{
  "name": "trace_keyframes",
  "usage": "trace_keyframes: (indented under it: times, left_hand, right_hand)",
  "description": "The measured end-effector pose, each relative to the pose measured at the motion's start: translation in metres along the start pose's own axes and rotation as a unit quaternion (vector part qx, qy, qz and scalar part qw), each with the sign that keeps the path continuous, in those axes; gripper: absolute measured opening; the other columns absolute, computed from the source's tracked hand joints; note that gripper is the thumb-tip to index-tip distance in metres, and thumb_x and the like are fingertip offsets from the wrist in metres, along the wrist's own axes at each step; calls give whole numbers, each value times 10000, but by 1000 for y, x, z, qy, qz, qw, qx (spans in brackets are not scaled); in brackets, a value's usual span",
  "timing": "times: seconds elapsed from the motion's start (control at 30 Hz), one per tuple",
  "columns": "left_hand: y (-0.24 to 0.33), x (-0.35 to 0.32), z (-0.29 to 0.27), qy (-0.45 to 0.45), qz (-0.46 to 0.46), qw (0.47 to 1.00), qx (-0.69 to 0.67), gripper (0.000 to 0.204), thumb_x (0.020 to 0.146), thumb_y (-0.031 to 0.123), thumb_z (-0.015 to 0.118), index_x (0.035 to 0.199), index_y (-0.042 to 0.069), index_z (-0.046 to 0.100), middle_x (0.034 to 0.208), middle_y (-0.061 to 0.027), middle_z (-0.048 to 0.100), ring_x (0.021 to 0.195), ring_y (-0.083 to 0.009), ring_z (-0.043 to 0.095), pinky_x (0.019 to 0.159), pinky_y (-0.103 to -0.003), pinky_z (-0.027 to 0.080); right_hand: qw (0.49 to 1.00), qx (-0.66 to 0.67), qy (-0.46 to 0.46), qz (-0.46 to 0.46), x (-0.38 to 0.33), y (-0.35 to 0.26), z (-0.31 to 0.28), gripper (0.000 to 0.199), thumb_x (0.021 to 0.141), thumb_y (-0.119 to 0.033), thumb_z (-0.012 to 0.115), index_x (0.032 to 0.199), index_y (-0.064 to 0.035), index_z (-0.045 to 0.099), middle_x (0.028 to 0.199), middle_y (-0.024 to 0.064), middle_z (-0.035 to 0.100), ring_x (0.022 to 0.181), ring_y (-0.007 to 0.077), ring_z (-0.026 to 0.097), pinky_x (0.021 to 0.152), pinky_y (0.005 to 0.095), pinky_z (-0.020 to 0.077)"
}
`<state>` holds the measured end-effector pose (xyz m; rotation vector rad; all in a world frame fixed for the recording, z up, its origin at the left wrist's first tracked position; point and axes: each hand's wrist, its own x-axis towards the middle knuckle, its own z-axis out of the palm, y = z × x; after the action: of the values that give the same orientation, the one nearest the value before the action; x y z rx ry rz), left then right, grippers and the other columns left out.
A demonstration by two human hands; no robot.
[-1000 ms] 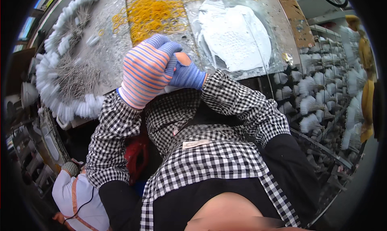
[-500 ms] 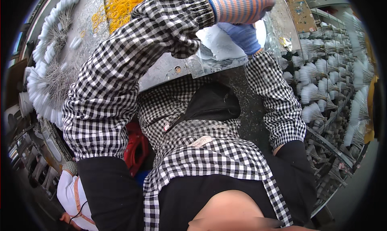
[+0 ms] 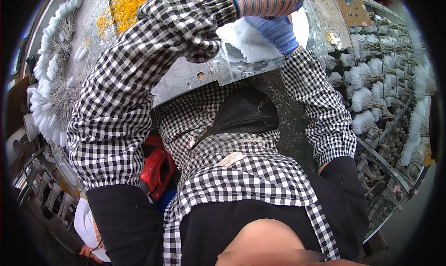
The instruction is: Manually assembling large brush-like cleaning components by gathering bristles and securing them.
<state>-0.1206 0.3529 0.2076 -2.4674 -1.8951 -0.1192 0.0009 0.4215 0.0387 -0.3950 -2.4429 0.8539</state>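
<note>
My left hand [image 3: 272,0], in an orange and blue striped knit glove, is at the top edge, curled closed. What it holds, if anything, is hidden. Just below it is my right hand [image 3: 277,34] in a blue knit glove, its fingers hidden behind the left hand. Under both lies a white mass [image 3: 251,44], like thick paste or a soft slab, on the front part of the metal-topped table [image 3: 179,78]. I cannot tell whether the right hand touches it. Checked sleeve covers reach over both forearms.
Yellow rubber bands [image 3: 127,8] are heaped at the far left. White-tipped wire brushes [image 3: 49,92] line the table's left side. More brushes [image 3: 364,96] fill a rack on the right. A red plastic stool [image 3: 158,166] stands by my left side; another person [image 3: 86,224] is behind it.
Both hands have shifted slightly toward the top edge and to the left in the picture, close together. The whole view has moved a little. The other person at lower left shows less.
</note>
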Motion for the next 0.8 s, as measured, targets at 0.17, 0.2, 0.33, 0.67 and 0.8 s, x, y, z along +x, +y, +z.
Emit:
trace_keyframes:
  times: [0.17,0.2,0.33,0.67,0.8]
  left_hand:
    - [6,-13,-12,54,10,998,-6,137,746,194,724,782,62,738,667,-149,672,634,-318,665,617,-422,552]
    - [7,-15,-13,56,12,998,-6,137,746,194,724,782,62,738,667,-149,672,634,-318,665,617,-422,552]
    - [5,-15,-12,62,-5,996,-58,125,758,178,704,779,58,729,691,-158,678,655,-325,671,619,-419,554]
    - [0,-42,18,222,10,972,-78,125,804,143,627,878,59,685,808,-134,653,762,-321,663,684,-424,543]
    - [3,-45,12,240,24,965,-107,123,802,147,638,893,72,675,821,-120,650,764,-326,659,684,-428,540]
  right_hand:
    - [998,54,-3,10,-2,2,-1,434,799,-319,856,1109,-56,706,1025,70,735,926,214,711,797,334,572]
    - [997,72,-17,38,0,1,-4,428,814,-334,844,1116,-62,710,1046,62,733,955,215,705,824,340,566]
    - [984,-143,-23,-104,-4,10,1,514,868,-405,779,1257,-92,655,1195,54,688,1087,203,655,923,349,526]
    - [948,-122,-261,137,12,-30,-19,624,983,-465,609,1476,-124,436,1422,77,514,1285,212,513,1057,360,448]
    - [942,-301,-53,-139,-21,90,25,613,969,-429,650,1441,-90,456,1334,93,576,1204,212,575,1014,348,494]
